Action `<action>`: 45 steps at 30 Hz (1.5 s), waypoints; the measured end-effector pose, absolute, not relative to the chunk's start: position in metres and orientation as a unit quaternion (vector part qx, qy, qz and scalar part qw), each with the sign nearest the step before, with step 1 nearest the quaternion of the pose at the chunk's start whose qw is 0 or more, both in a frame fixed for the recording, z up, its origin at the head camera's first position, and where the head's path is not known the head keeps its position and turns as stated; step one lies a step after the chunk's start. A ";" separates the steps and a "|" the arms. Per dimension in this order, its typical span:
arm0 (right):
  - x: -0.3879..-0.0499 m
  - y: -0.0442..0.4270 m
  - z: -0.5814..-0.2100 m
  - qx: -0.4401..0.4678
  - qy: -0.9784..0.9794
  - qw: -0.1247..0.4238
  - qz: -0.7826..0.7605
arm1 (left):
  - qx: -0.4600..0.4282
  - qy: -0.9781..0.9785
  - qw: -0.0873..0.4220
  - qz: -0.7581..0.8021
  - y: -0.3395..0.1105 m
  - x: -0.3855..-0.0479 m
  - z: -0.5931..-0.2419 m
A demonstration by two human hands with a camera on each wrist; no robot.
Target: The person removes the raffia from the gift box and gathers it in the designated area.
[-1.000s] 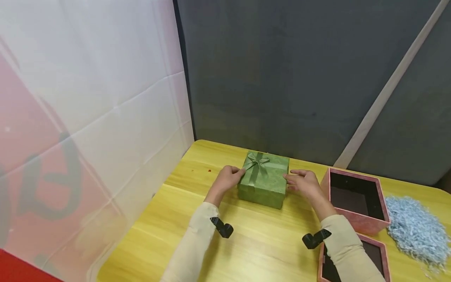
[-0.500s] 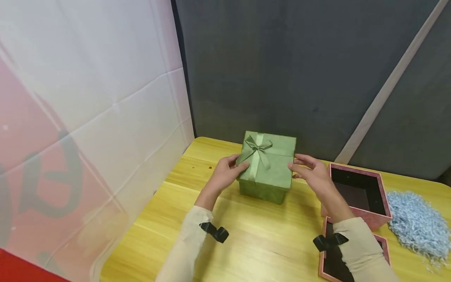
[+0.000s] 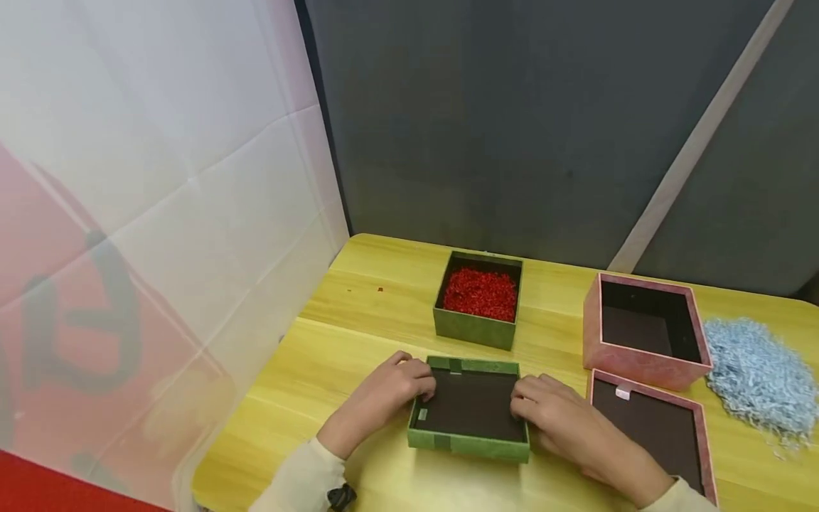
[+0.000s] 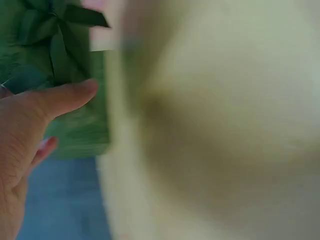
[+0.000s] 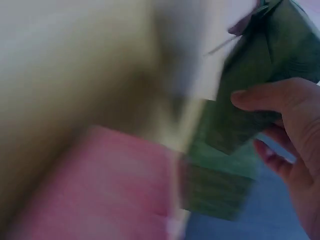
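At the near middle of the yellow wood-grained table (image 3: 275,398), one shallow green rectangular lid, apparently card (image 3: 476,405), shows its dark lining upward. The left hand (image 3: 387,391) and right hand (image 3: 557,412) grip its opposite side walls, fingers curled over the rims. It should handle as light and fairly stiff, with little slip; the short walls look the best hold, since hard squeezing might bow them. Counted: two lids, the green and one pink-rimmed, dark-lined rectangle (image 3: 652,434); two open boxes, one green (image 3: 473,330), one pink (image 3: 640,365); two shredded heaps, red (image 3: 480,294) inside the green box, pale blue (image 3: 758,380) on the table.
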State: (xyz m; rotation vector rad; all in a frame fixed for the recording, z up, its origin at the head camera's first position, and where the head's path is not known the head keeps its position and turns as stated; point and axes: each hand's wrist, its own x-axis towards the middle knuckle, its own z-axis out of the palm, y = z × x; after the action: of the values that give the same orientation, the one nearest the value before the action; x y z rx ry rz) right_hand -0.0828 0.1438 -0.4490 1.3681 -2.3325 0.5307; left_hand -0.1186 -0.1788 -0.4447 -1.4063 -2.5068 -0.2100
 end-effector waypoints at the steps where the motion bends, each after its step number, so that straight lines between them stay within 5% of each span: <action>1: -0.084 0.142 -0.458 0.490 -0.833 0.197 0.166 | -0.488 -0.860 0.138 -0.048 -0.179 -0.121 -0.454; 14: -0.097 0.137 -0.489 0.475 -0.847 0.189 0.141 | -0.477 -0.863 0.163 0.021 -0.169 -0.133 -0.477; 22: -0.128 0.142 -0.437 0.389 -0.854 0.207 0.276 | -0.378 -0.903 0.134 -0.154 -0.135 -0.150 -0.416; 25: -0.156 0.144 -0.416 0.260 -0.887 0.180 0.337 | -0.313 -0.922 0.102 -0.201 -0.108 -0.172 -0.393; 30: -0.192 0.145 -0.415 0.103 -0.888 0.059 0.444 | -0.253 -0.953 0.040 -0.161 -0.065 -0.215 -0.383; 38: -0.186 0.139 -0.446 0.073 -0.787 -0.052 0.611 | -0.084 -0.972 -0.162 -0.145 -0.031 -0.248 -0.411; 45: -0.191 0.133 -0.441 0.072 -0.768 -0.050 0.635 | -0.078 -0.972 -0.186 -0.124 -0.012 -0.266 -0.424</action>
State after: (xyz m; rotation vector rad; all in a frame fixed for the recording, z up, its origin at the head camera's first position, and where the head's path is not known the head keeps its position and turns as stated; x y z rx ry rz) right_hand -0.1910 0.1333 -0.4412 0.2346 -2.4916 2.0604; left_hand -0.2660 -0.0123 -0.4245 -0.2784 -3.4766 -0.4441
